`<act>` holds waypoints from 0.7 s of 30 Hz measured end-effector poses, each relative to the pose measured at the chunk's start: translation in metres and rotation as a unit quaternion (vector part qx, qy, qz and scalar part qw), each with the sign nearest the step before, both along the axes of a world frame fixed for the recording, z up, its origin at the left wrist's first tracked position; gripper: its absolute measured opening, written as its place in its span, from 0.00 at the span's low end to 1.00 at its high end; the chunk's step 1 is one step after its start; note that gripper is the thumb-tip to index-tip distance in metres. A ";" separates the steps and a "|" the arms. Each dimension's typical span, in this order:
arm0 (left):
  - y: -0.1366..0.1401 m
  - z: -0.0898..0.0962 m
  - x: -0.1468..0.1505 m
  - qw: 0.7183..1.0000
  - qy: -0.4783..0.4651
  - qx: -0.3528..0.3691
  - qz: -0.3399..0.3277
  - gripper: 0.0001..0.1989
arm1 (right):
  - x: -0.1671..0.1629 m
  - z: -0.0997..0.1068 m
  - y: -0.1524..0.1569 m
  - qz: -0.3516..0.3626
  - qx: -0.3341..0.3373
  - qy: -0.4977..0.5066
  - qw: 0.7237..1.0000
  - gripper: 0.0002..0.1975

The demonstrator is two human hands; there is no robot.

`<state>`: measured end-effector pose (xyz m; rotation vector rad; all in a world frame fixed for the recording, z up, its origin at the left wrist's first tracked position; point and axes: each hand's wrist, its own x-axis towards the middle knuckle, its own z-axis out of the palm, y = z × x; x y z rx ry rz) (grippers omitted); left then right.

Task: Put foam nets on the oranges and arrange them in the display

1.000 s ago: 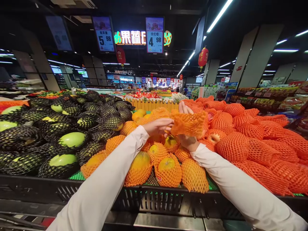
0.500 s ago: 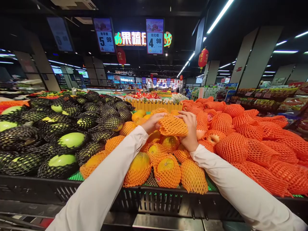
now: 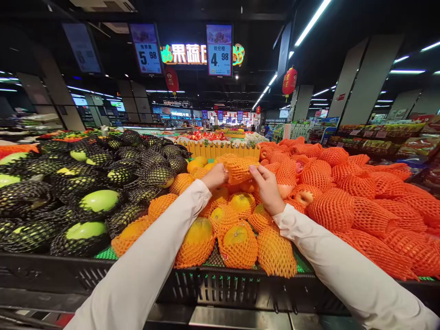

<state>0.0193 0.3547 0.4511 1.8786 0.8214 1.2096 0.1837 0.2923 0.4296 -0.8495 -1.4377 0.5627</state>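
Observation:
Over the middle of the orange pile, an orange foam fruit net (image 3: pixel 239 169) is stretched between my two hands. My left hand (image 3: pixel 216 177) is closed on its left end. At its right end, my right hand (image 3: pixel 268 189) pinches the edge between thumb and fingers. Whether a fruit sits inside the net I cannot tell. Below the hands lie several oranges in foam nets, among them a netted orange (image 3: pixel 238 243) at the front and a larger orange (image 3: pixel 199 238) beside my left sleeve.
Green fruit in black nets (image 3: pixel 99 200) fills the left side. Red-netted fruit (image 3: pixel 332 208) is heaped on the right. A black crate edge (image 3: pixel 227 284) runs along the front, and a small yellow fence (image 3: pixel 220 150) stands behind the oranges. Price screens (image 3: pixel 220 50) hang overhead.
The net has moved slightly up and away, now stretched between the hands. My right hand has shifted from wrapping its side to pinching its end; my left hand has closed tighter.

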 end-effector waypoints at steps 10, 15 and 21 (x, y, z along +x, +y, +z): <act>-0.003 0.003 -0.003 0.991 0.052 -0.120 -0.029 0.15 | 0.030 0.014 0.025 0.068 -0.134 0.168 0.974 0.23; 0.005 -0.002 -0.005 0.989 0.070 -0.132 0.006 0.15 | 0.033 0.001 0.037 0.007 -0.110 0.104 0.988 0.28; 0.008 -0.005 -0.007 0.987 0.087 -0.127 -0.038 0.18 | 0.035 -0.001 0.044 0.024 -0.102 0.106 0.989 0.25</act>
